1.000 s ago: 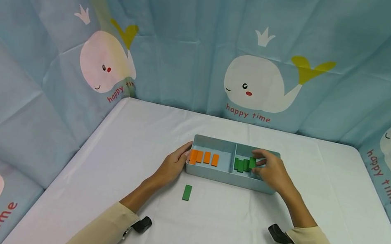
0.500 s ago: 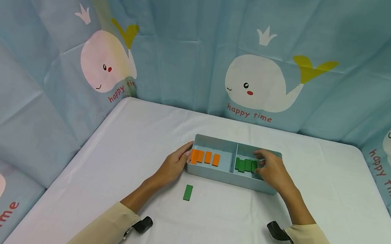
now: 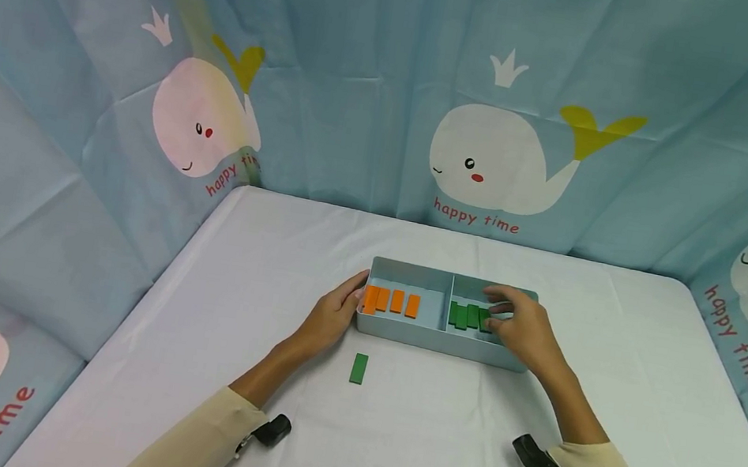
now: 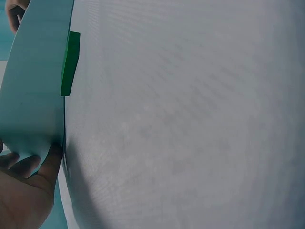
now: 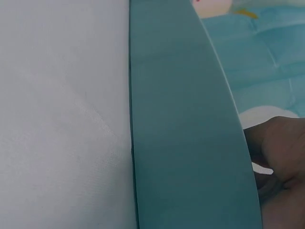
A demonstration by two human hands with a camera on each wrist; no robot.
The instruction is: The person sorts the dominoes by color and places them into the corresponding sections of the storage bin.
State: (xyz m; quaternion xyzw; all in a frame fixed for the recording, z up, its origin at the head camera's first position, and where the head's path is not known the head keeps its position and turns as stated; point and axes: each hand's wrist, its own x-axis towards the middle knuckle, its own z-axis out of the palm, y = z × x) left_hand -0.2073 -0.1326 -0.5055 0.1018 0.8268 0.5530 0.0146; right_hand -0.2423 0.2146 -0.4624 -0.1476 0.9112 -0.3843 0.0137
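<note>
A blue-grey two-compartment box (image 3: 403, 333) lies on the white tabletop. My left hand (image 3: 324, 322) holds its left end; in the left wrist view, the fingers (image 4: 45, 167) press against that end wall. My right hand (image 3: 524, 330) reaches over the front wall into the right compartment, thumb and fingers apart. Right at its thumb is a green tile (image 3: 485, 320), lying at the end of a row of green tiles (image 3: 467, 317). The left compartment has several orange tiles (image 3: 396, 301), the leftmost ones overlapping. The box wall partly hides the right hand in the right wrist view.
One more green tile (image 3: 358, 368) lies on the white tablecloth (image 3: 418, 431) in front of the box. A divider (image 3: 449, 301) separates the compartments. Blue curtains (image 3: 360, 128) printed with whales stand behind and beside the table.
My right hand has lowered the green tile from a raised position into the row in the right compartment, and its fingers have spread from it. The left hand stays on the box.
</note>
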